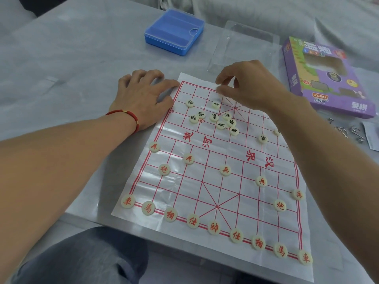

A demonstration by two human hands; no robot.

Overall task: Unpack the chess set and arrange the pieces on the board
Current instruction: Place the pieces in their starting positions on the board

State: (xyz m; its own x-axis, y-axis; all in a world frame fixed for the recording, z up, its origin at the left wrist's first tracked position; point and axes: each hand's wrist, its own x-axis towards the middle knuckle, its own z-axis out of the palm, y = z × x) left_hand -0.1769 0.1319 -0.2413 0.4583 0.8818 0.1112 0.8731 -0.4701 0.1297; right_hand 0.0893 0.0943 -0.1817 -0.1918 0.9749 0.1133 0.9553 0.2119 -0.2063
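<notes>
The red pieces (213, 227) stood fully arranged along the lower half of the board (207, 193). The black pieces (221, 120) still lay in a loose cluster at upper centre, unsorted. The left hand (141, 97) lay flat, fingers spread, pressing the board's upper-left corner. The right hand (244, 83) hovered over the top edge, fingertips pinched together, though whether a piece sat between them I could not tell.

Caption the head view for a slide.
Red pieces lined up; right hand places a black piece at the board's far edge.
</notes>
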